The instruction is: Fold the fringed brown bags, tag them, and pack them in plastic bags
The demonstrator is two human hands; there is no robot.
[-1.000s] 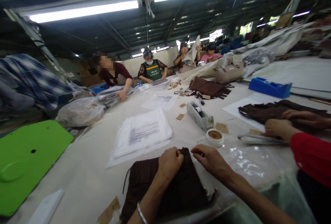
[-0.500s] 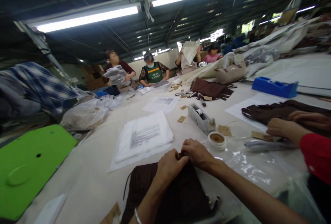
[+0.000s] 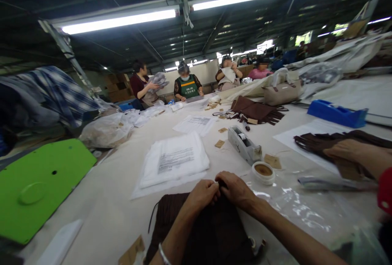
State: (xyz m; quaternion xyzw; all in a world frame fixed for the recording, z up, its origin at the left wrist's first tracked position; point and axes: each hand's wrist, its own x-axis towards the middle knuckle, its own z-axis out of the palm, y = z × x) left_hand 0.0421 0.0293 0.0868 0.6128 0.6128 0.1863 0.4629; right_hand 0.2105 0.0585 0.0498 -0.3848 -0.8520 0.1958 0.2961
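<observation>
A dark brown fringed bag lies at the front of the table, its fringe spreading on the left and a metal ring showing at lower right. My left hand pinches the bag's far edge, fingers closed. Right beside it, my right hand is closed on the same edge, the fingertips of both hands nearly meeting. What exactly lies between the fingertips is hidden. Just beyond my right hand stands a white tub with brown stuff inside. Behind my hands is a stack of printed white plastic bags.
A grey tape dispenser and a blue tape dispenser stand on the table. At right, a co-worker's hand touches another brown fringed piece. A green panel is at left. Several people work across the table.
My hands stay at the bag's edge, the left fingers now more curled. The co-worker's hand at right has shifted over the fringed piece. The view has turned slightly left.
</observation>
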